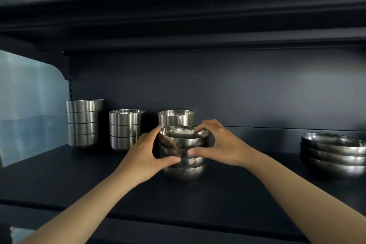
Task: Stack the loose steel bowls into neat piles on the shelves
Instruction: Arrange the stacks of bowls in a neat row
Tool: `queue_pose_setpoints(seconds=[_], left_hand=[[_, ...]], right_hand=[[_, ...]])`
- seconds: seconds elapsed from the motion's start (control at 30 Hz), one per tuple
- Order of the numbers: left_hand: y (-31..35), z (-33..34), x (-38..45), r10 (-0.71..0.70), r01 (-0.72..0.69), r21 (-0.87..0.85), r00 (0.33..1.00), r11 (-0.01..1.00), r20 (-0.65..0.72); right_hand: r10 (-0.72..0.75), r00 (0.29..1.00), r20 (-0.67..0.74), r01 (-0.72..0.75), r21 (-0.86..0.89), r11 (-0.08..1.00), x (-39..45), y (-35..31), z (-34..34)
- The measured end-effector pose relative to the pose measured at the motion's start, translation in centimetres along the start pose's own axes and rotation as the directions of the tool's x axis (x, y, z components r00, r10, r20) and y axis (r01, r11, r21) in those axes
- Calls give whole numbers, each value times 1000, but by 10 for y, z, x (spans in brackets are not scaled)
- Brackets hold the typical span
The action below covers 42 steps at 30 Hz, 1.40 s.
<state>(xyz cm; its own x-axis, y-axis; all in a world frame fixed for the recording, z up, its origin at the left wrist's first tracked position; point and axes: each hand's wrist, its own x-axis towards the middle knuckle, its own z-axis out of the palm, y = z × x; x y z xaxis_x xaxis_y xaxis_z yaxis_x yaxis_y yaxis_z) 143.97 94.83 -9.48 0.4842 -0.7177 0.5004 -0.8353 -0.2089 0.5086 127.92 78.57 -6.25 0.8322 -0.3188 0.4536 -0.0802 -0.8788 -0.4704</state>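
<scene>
steel bowl stack nested, left hand, right hand gripping.

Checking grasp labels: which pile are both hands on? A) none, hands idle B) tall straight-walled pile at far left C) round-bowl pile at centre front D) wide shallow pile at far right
C: the left hand and right hand curl round the centre pile of round bowls from either side, while the far-left pile and far-right pile stand untouched.
</scene>
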Motion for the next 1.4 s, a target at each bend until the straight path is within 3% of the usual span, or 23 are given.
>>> queue_pose_setpoints(seconds=[0.3,0.6,1.0,1.23,1.4], left_hand=[[-21,20,-2,-19,117,-305,952,945,304],[-10,43,9,-14,144,-426,955,893,295],[41,106,81,35,143,-466,935,873,353],[25,139,111,5,217,-525,921,823,389],[17,148,116,-4,207,-536,935,819,355]], right_hand=[[36,999,-21,-36,-25,999,0,3,7],[123,990,-71,-115,111,987,-12,15,10],[214,959,-187,-199,97,975,-2,89,-43],[205,958,-201,-191,84,978,22,126,-33],[229,946,-231,-189,184,965,24,135,-26]])
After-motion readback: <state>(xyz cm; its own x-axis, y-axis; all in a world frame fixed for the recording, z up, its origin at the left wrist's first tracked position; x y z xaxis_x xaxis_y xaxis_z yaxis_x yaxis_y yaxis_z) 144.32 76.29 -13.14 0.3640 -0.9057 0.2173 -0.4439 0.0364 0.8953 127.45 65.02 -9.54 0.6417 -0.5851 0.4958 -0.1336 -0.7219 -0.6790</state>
